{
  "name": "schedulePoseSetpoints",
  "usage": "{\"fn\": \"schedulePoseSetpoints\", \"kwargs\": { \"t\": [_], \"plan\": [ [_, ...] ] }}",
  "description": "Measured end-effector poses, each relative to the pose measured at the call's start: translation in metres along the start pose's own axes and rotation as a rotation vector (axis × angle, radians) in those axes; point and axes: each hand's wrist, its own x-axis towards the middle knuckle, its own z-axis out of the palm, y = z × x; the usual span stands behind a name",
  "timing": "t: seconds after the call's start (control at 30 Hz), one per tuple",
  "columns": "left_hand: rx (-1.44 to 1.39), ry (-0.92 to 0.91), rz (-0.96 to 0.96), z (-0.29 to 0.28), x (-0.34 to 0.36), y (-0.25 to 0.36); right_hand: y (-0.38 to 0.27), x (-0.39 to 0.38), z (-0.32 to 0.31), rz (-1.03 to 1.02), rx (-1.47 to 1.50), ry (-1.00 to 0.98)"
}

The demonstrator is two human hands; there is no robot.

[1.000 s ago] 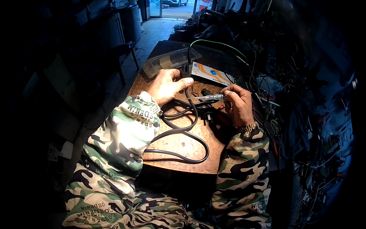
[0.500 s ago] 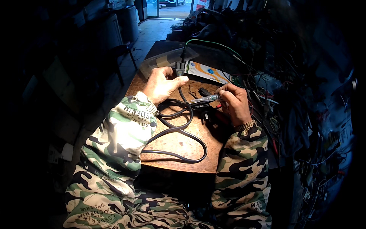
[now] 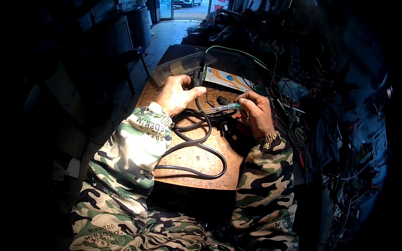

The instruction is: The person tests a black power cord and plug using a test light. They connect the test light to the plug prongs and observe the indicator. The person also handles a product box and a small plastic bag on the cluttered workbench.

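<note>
Here, my left hand (image 3: 178, 94) is closed around the upper end of a thick black cable (image 3: 197, 144), thumb pressed against it near a small dark plug (image 3: 197, 79), while the rest of the cable loops across the worn wooden table (image 3: 201, 161) toward me. To its right, my right hand (image 3: 256, 112) pinches a slim translucent screwdriver (image 3: 222, 108), its tip pointing left toward the cable.

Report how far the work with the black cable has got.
Done: black cable lies looped on the brown table. In hand: left hand pinches the cable's end near the clear plastic box; right hand points a clear-handled screwdriver toward it. Left: whether anything is fastened cannot be seen.
</note>
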Motion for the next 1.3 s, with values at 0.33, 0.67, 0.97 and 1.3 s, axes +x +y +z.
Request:
{"fn": "schedulePoseSetpoints", "kwargs": {
  "t": [0.33,0.67,0.97,1.3],
  "plan": [
    [-0.439,-0.099,-0.091,0.007,0.007,-0.021,0.002,-0.001,-0.002,-0.017,-0.036,0.011],
    [-0.302,0.035,-0.04,0.009,0.007,-0.022,0.004,0.0,-0.001,-0.014,-0.021,0.005],
    [-0.284,0.03,-0.06,0.008,0.006,-0.02,0.001,-0.001,-0.001,0.006,0.001,-0.003],
    [-0.24,0.004,-0.071,0.006,0.006,-0.019,0.002,0.0,-0.001,-0.016,-0.038,-0.002]
  ]
}}
